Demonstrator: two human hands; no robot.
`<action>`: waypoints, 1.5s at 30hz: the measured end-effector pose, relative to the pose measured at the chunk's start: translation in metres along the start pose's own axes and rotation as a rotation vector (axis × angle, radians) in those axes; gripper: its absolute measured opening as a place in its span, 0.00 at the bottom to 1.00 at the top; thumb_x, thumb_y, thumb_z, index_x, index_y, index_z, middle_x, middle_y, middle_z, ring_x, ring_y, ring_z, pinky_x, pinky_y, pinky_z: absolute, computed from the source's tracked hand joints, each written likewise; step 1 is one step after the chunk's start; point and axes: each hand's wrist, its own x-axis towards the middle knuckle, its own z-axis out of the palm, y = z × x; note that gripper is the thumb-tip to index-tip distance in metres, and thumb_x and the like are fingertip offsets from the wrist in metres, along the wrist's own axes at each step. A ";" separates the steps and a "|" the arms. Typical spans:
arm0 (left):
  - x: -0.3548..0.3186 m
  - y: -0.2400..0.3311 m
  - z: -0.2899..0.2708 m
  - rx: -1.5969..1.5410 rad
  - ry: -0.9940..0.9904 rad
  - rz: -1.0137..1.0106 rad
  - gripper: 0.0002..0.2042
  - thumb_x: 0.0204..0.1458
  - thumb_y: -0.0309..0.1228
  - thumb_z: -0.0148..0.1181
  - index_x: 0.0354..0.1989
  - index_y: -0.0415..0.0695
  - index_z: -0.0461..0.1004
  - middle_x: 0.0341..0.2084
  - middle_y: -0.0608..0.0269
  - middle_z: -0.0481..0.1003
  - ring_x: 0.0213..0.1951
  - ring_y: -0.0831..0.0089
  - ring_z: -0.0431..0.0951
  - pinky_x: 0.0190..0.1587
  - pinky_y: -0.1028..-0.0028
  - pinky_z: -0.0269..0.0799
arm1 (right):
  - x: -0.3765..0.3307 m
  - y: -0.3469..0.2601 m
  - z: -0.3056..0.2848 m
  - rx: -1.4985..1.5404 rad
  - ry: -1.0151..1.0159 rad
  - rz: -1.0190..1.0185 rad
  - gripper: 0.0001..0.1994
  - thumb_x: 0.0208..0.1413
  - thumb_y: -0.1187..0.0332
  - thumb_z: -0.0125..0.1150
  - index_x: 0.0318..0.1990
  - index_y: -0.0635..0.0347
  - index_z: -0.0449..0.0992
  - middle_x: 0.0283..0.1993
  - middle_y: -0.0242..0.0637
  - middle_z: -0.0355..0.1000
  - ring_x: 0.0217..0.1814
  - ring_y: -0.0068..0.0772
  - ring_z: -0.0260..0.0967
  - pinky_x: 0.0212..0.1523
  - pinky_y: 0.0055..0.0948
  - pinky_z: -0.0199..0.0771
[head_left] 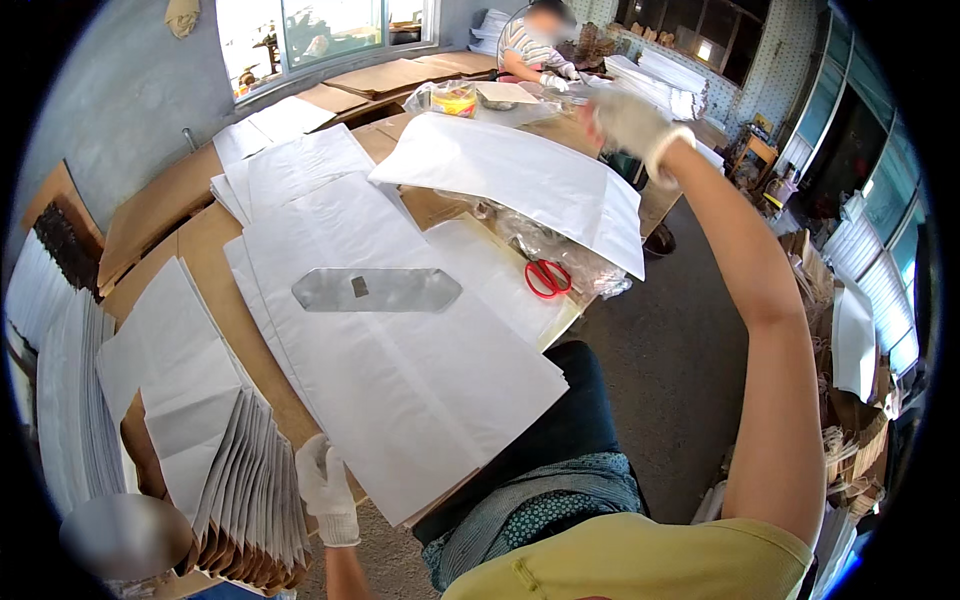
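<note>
My left hand [330,495], in a white knit glove, is low beside the near left edge of a stack of large white paper sheets or bags [420,390]. Its fingers point forward, loosely extended, with nothing visible in them. A grey metal plate [380,290] with pointed ends and a small dark patch rests on that stack. My right hand [632,128], also gloved, is raised at the far right with my arm stretched out. Motion smears its fingers, so whether it holds anything is unclear. Closer in than that hand, a curved white sheet [520,185] lies over clear plastic.
Red-handled scissors [547,279] lie by the table's right edge. Folded white bags with brown insides [235,470] stand fanned at left. Brown boards [160,215] line the wall. Across the table, a person [535,50] in gloves works near stacked white paper [660,85].
</note>
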 end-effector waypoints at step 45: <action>-0.025 -0.060 0.025 0.998 0.671 0.064 0.08 0.60 0.33 0.57 0.42 0.46 0.80 0.43 0.51 0.75 0.48 0.47 0.73 0.53 0.50 0.68 | -0.277 0.066 0.440 -0.019 -0.924 -0.748 0.25 0.69 0.49 0.51 0.67 0.50 0.73 0.70 0.39 0.70 0.70 0.46 0.68 0.66 0.47 0.68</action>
